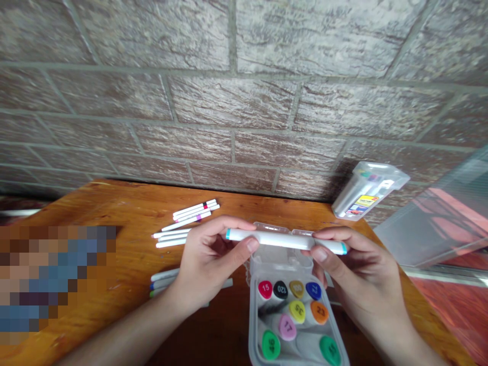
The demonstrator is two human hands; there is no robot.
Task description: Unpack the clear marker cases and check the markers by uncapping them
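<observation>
Both hands hold one white marker (284,240) with teal ends, level and crosswise above the table. My left hand (208,262) pinches its left end between thumb and fingers. My right hand (348,272) pinches its right end the same way. Just below the marker stands an open clear plastic marker box (254,325), holding several upright markers with coloured, numbered caps. Its hinged lid shows behind the held marker.
Loose white markers (194,209) lie on the wooden table (125,203) at the back left, more under my left wrist. A second clear marker case (368,190) leans against the brick wall at the right. A glass panel borders the table's right side. A blurred patch covers the left.
</observation>
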